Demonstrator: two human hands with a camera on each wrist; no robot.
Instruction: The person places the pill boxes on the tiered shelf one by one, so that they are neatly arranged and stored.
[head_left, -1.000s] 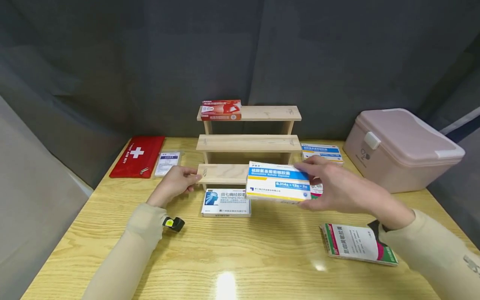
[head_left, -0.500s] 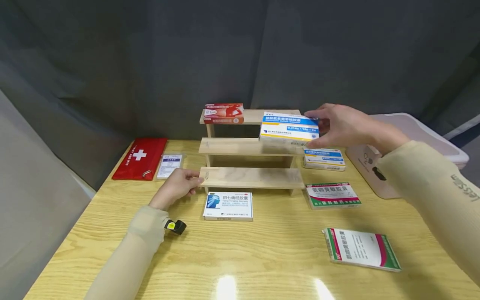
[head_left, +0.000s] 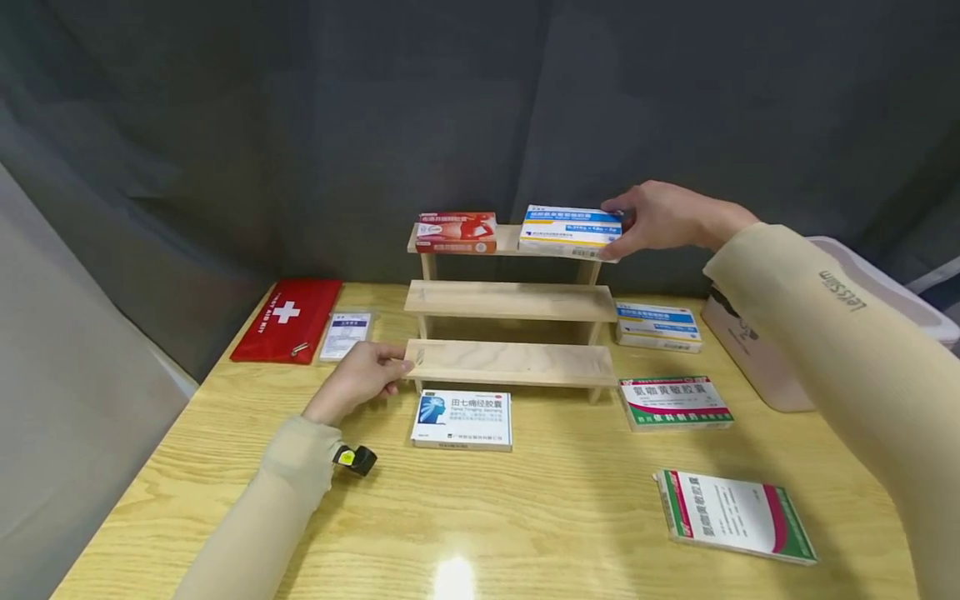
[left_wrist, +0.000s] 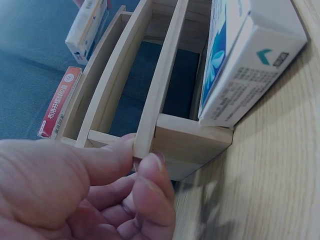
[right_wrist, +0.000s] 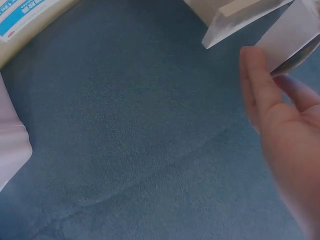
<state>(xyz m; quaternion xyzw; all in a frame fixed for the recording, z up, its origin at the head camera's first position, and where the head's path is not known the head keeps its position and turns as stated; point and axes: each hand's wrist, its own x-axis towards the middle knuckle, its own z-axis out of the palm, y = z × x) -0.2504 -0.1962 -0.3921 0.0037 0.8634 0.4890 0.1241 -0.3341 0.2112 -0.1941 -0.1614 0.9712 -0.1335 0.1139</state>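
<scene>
My right hand [head_left: 663, 218] grips the right end of a blue and white box [head_left: 568, 230] at the right part of the top shelf [head_left: 507, 239]; whether the box rests fully on it I cannot tell. In the right wrist view the hand [right_wrist: 287, 125] has its fingers along the box's end [right_wrist: 290, 37]. A red box [head_left: 456, 232] lies on the same shelf at the left. My left hand [head_left: 362, 377] pinches the left end of the lowest shelf [head_left: 510, 362]; the left wrist view shows thumb and finger [left_wrist: 150, 172] on the board's end [left_wrist: 145, 135].
A white box [head_left: 462, 419] lies before the rack. To the right are another blue and white box [head_left: 658, 326], two green and white boxes [head_left: 675, 402] and a pink case [head_left: 757, 350]. A red pouch [head_left: 287, 321] and a small white pack [head_left: 346, 335] lie left.
The right hand has carried the blue and white box up and back from before the lowest shelf to the top shelf. The left hand keeps its hold on the rack. The view has shifted slightly.
</scene>
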